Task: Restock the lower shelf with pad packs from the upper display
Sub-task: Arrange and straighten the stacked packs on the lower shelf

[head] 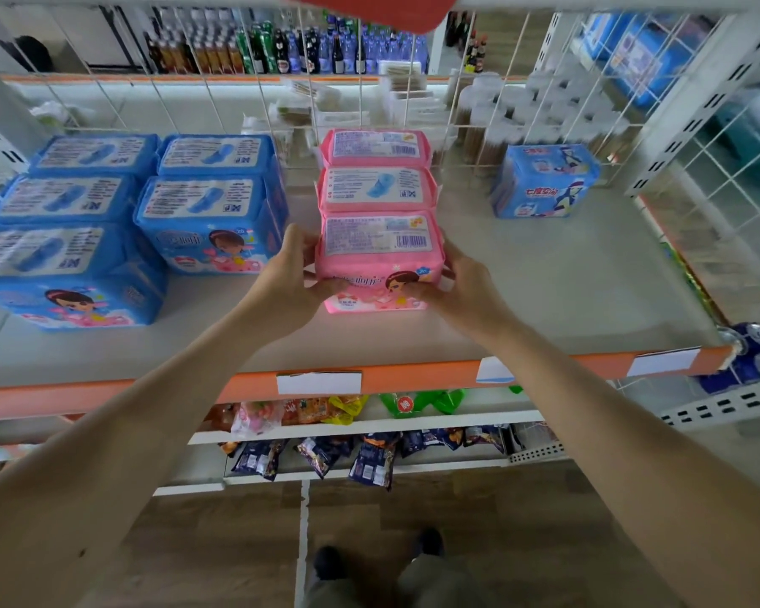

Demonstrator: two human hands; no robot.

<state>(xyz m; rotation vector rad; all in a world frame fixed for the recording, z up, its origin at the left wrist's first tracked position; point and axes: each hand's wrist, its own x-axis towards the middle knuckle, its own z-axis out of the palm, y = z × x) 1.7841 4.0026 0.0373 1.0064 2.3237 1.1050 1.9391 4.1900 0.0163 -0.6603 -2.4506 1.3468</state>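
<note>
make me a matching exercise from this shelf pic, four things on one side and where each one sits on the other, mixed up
Things:
1. pink pad packs
2. blue pad packs
3. lone blue pack
4. dark snack bags

Places:
A. on the lowest shelf in view, under the orange-edged shelf
B. left side of the shelf, stacked in two rows
C. right side of the shelf, standing alone
D. middle of the shelf, in a row, the front one held between the left hand and the right hand

Pairs: 1-D, 2-B, 3-C, 4-A

Bare forearms; dark shoes (pixel 328 561), perhaps khaki trousers (pixel 431 583).
</note>
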